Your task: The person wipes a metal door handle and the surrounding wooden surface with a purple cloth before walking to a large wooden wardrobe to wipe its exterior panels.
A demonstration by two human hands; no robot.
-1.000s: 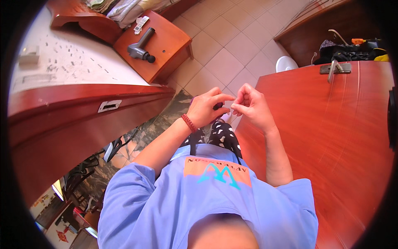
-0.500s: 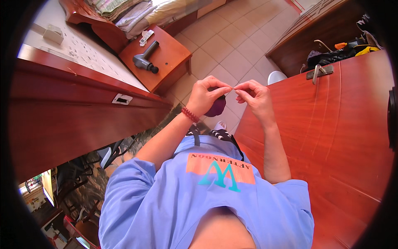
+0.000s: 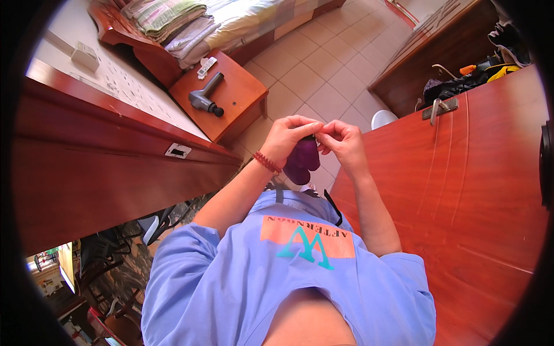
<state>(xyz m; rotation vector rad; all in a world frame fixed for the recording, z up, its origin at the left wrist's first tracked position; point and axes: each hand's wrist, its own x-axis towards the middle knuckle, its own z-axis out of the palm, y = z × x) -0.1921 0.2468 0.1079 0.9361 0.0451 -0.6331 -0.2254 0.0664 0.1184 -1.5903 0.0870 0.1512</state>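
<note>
1. The purple item [image 3: 301,162] is showing more fully, hanging from the left hand [image 3: 288,137]'s pinching grip.
2. The right hand [image 3: 345,144] is working closer beside it; whether its grip is clamping anything, I cannot tell.

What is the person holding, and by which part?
A purple item hangs from the left hand, held near its top. The right hand is close to that spot; whether it grips too, I can't tell.

Upside-down dark lettering [image 3: 332,231] and large teal letter [image 3: 306,247] on blue shirt's [image 3: 231,277] orange patch [image 3: 343,249]
</note>
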